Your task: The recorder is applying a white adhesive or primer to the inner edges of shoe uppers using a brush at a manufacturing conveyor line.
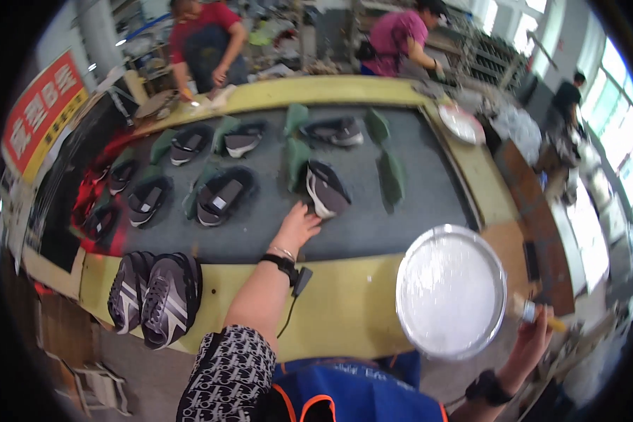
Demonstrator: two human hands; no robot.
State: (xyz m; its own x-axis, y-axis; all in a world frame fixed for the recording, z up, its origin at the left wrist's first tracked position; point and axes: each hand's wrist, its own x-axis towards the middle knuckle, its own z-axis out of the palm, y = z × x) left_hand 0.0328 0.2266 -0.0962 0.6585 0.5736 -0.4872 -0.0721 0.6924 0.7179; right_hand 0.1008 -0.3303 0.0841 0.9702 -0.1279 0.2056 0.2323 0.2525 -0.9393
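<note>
My left hand (299, 226) reaches over the dark conveyor belt (429, 225), its fingers apart at the near end of a dark grey shoe upper (328, 191) with a pale stripe. I cannot tell whether the fingertips touch it. A green curved piece (297, 165) stands beside that upper. At the lower right, my right hand (533, 337) is closed round a flat brush (557, 324) with a yellow handle and pale bristles. Left of the brush sits a round tray (451, 295) lined with shiny film and holding a white coating.
Several more shoe uppers (225, 193) and green pieces (392, 177) fill the belt. A pair of grey shoes (163, 299) stands on the yellow near edge (352, 309). Two people (207, 42) work at the far side; a white plate (461, 124) lies far right.
</note>
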